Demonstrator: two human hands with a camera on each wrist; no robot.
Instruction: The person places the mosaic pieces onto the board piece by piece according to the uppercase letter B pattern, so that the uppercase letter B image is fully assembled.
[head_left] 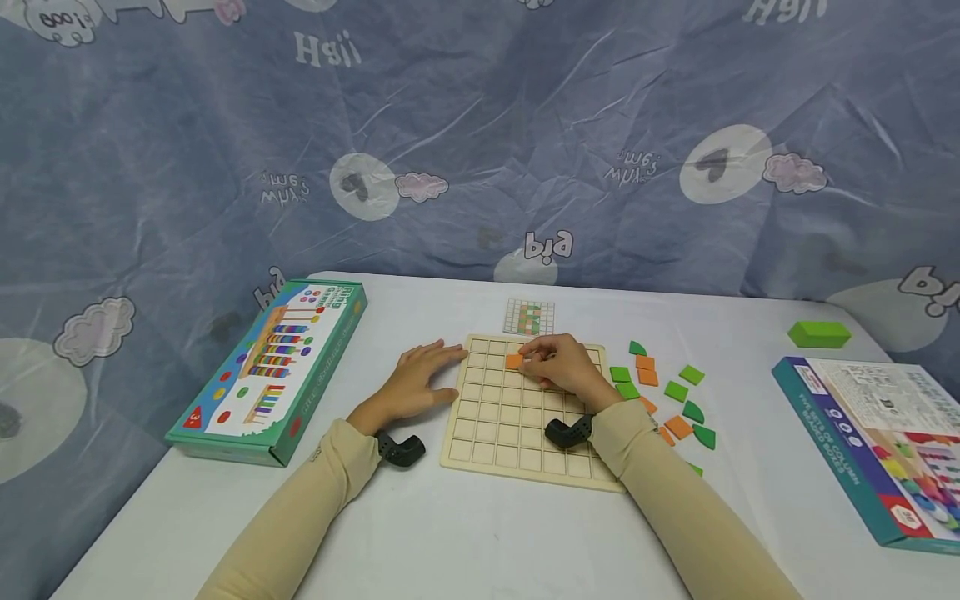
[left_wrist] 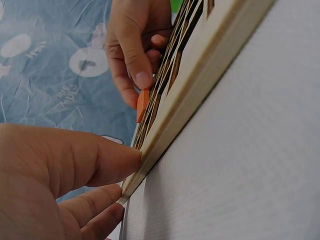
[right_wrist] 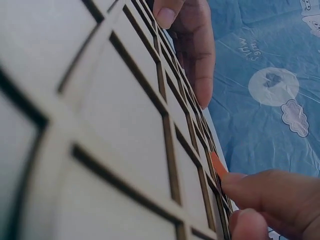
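A wooden grid board (head_left: 495,432) lies on the white table in the middle of the head view. My right hand (head_left: 561,365) pinches an orange square tile (head_left: 513,362) between thumb and finger over the upper part of the board. In the left wrist view the orange tile (left_wrist: 142,106) stands tilted at the grid; whether it sits in a cell I cannot tell. With its fingers spread, my left hand (head_left: 414,382) touches the board's left edge with the fingertips and thumb. Just behind the board lies a small card (head_left: 529,317) printed with a grid and an orange and green pattern.
Several loose tiles lie right of the board, among them an orange square (head_left: 678,427), a green square (head_left: 677,391) and a green quarter-round (head_left: 704,437). A green box (head_left: 285,367) lies at left, another game box (head_left: 862,450) at right, with a green block (head_left: 819,334) behind it.
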